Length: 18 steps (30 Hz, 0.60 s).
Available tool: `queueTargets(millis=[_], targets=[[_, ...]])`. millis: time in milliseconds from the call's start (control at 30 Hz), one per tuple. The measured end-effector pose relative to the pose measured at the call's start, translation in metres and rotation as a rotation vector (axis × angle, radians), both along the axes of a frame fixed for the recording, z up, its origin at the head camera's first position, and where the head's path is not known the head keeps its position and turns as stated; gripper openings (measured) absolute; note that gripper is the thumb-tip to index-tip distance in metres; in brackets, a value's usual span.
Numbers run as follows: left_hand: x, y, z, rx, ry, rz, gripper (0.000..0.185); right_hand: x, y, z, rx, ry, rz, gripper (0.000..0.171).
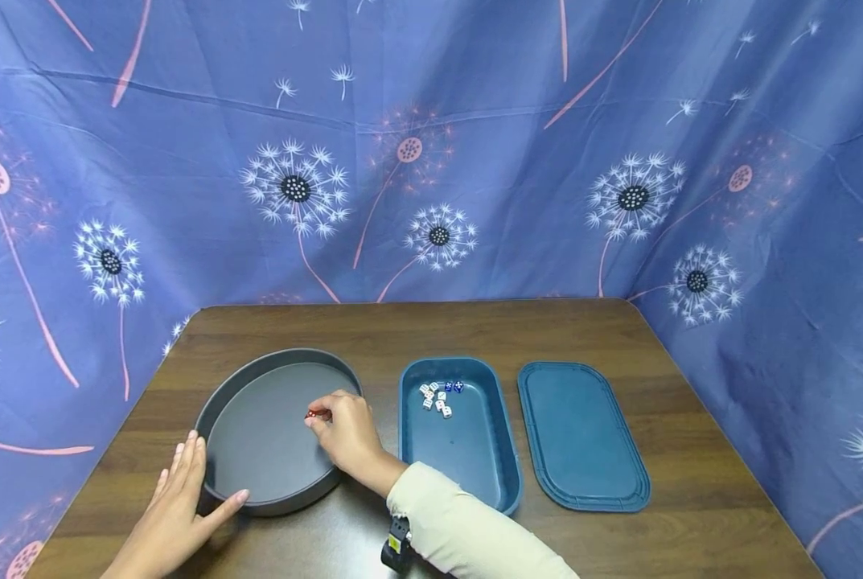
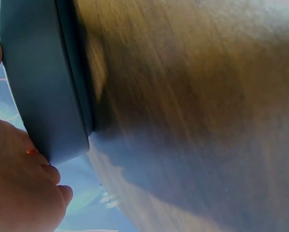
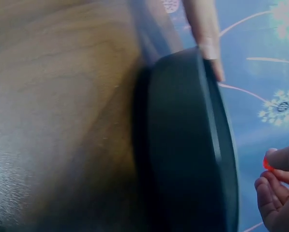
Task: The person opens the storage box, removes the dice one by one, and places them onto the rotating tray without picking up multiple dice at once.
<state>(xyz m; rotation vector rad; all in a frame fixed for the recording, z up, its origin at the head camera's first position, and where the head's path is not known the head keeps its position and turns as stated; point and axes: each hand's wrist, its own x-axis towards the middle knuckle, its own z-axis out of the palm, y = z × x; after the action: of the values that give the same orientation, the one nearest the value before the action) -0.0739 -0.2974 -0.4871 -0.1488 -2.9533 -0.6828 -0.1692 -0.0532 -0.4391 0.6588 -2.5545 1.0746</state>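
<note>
Left hand (image 1: 178, 508), fingers straight, rests against rim of round tray (image 1: 257, 450). Right hand (image 1: 351, 433) pinches red die (image 1: 311, 414) above tray floor, thumb against fingers. Die: likely light, hard, slightly slick; best taken by opposite faces.

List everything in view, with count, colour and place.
Round, raised-rim tray: one, dark grey, left on the table
Small cube die: at least one, red, pinched above the tray
Rounded-rectangular bin: one, blue, right of the tray
Small cube dice: about seven, white, inside the bin
Matching cubes: two, dark blue, beside them
Flat rounded-rectangular panel: one, blue, right of the bin
Wood-grain table: one, brown, underneath
Dandelion-print cloth: blue, behind
Sleeve: one, cream, right arm
Left hand: one, at tray's rim
Right hand: one, above tray
</note>
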Motion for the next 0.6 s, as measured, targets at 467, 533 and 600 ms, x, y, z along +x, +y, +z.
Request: queueTargets(millis=[467, 533, 600], targets=[[0.002, 0.004, 0.003, -0.002, -0.004, 0.002, 0.103, 0.004, -0.018, -0.030, 0.172, 0.058, -0.010, 0.003], [0.002, 0.004, 0.002, -0.001, 0.005, 0.000, 0.102, 0.006, -0.018, -0.031, 0.234, 0.078, -0.024, 0.004], [0.002, 0.003, 0.002, -0.003, 0.008, -0.002, 0.103, 0.008, -0.019, -0.031, 0.299, 0.099, -0.038, 0.009]])
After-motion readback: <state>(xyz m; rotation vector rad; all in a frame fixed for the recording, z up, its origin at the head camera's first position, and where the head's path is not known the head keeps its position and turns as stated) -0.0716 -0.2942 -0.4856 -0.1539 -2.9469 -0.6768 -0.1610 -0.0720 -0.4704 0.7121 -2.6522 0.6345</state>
